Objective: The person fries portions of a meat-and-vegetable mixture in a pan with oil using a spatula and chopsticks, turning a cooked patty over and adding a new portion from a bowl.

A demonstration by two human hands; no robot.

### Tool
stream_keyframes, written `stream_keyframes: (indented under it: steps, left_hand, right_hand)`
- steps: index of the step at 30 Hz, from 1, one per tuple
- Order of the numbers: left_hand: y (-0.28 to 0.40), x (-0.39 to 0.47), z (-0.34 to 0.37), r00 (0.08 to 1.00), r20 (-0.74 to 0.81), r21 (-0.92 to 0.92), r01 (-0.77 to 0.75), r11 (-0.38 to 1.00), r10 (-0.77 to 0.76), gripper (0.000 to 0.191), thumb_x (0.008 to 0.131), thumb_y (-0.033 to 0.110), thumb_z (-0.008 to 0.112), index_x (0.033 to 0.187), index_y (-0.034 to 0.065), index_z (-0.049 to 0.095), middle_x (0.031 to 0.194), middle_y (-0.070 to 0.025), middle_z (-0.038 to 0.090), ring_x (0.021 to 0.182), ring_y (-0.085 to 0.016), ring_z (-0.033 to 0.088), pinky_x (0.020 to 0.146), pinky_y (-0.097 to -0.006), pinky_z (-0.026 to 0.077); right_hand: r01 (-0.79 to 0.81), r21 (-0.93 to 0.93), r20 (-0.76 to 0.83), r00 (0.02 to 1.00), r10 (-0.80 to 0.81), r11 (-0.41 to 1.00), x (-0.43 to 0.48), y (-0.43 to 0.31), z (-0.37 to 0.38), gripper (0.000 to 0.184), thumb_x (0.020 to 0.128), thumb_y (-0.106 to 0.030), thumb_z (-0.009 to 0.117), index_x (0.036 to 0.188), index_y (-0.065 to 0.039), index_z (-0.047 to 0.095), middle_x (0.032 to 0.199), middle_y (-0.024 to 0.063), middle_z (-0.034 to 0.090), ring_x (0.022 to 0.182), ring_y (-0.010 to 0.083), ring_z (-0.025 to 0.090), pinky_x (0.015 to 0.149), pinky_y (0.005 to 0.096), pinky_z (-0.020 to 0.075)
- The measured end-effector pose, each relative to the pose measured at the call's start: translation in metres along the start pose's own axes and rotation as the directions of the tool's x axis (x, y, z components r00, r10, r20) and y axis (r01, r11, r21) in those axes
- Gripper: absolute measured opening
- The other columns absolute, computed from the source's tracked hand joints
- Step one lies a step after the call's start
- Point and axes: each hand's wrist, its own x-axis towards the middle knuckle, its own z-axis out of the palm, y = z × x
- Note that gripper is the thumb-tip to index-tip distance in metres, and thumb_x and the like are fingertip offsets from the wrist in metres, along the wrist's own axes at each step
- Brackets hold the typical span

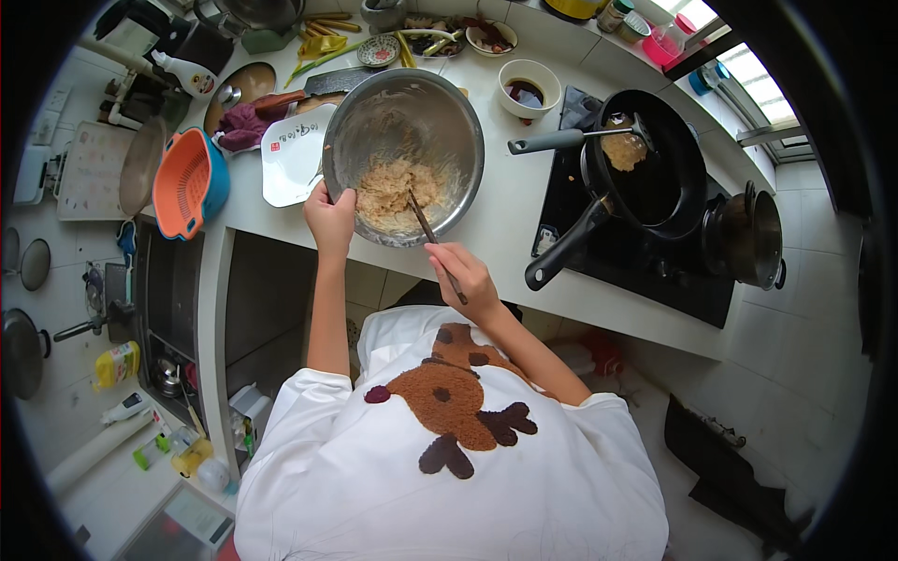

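Observation:
My left hand (pixel 331 223) grips the near left rim of a large stainless steel mixing bowl (pixel 449 133). A pale, shaggy, batter-like mixture (pixel 393 186) lies in the bottom of the bowl. In my right hand (pixel 464 277) are dark chopsticks (pixel 425 223), their tips down in the mixture; whether there are one or two sticks is hard to tell. To the right, a black frying pan (pixel 656 200) sits on the cooktop with a browned lump of food (pixel 623 151) in it. A spatula (pixel 554 141) rests across the pan's rim, its head over the food.
Left of the bowl are a white square plate (pixel 291 158), a cleaver (pixel 340 83), a purple cloth (pixel 254 126) and an orange-and-blue colander (pixel 189 182). A bowl of dark sauce (pixel 530 89) stands behind the cooktop (pixel 631 270). The pan's handle (pixel 568 243) juts toward me; a steel pot (pixel 747 238) is at right.

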Motion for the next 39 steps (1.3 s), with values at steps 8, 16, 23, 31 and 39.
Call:
stream_keyframes:
  steps: [8,16,23,31,39]
  left_hand:
    - [0.006,0.026,-0.007,0.998,0.06,0.258,-0.027,0.966,0.012,0.011,0.067,0.006,0.054,0.072,-0.004,0.056,0.057,-0.0012,0.054,0.052,-0.006,0.043,0.05,-0.0243,0.038]
    - [0.024,0.007,0.01,0.994,0.053,0.344,-0.107,0.933,0.094,0.012,0.068,0.005,0.053,0.074,-0.0039,0.057,0.055,-0.0031,0.054,0.05,-0.008,0.046,0.05,-0.0253,0.04]
    - [0.024,0.003,0.013,0.994,-0.013,0.289,-0.096,0.952,0.105,0.011,0.068,0.004,0.052,0.075,-0.0032,0.058,0.054,-0.0049,0.053,0.049,-0.011,0.048,0.051,-0.0272,0.041]
    - [0.021,0.013,0.01,0.994,0.029,0.33,-0.106,0.938,0.103,0.011,0.068,0.004,0.052,0.074,-0.0034,0.057,0.054,-0.0048,0.053,0.049,-0.01,0.046,0.051,-0.027,0.041]
    - [0.035,0.014,0.017,0.995,0.065,0.345,-0.098,0.933,0.081,0.009,0.07,0.004,0.051,0.072,-0.0028,0.056,0.052,-0.0037,0.051,0.047,-0.01,0.044,0.048,-0.0267,0.038]
  right_hand:
    - [0.258,-0.162,0.035,0.966,-0.256,0.952,0.013,0.023,0.019,0.022,0.075,0.001,0.059,0.097,0.005,0.054,0.086,0.0174,0.055,0.077,0.0307,0.058,0.065,0.0347,0.0493]
    - [0.059,-0.15,-0.189,0.978,-0.087,0.987,0.043,0.012,0.013,0.017,0.078,0.002,0.057,0.096,0.002,0.056,0.081,0.0148,0.056,0.069,0.0288,0.057,0.06,0.0338,0.0474]
    - [-0.173,0.035,-0.128,0.976,0.176,0.984,0.022,-0.039,-0.017,0.014,0.082,0.001,0.053,0.095,0.002,0.058,0.076,0.0141,0.055,0.062,0.0301,0.056,0.057,0.0342,0.0456]
    - [0.118,-0.16,0.186,0.979,-0.087,0.98,0.023,-0.001,-0.007,0.027,0.074,0.004,0.056,0.101,0.001,0.055,0.078,0.0121,0.053,0.068,0.0265,0.055,0.059,0.034,0.0453]
    - [0.283,-0.216,0.229,0.945,-0.234,0.934,0.044,-0.009,-0.009,0.033,0.066,-0.002,0.055,0.099,0.003,0.051,0.075,0.0089,0.047,0.068,0.023,0.052,0.062,0.0314,0.0455]
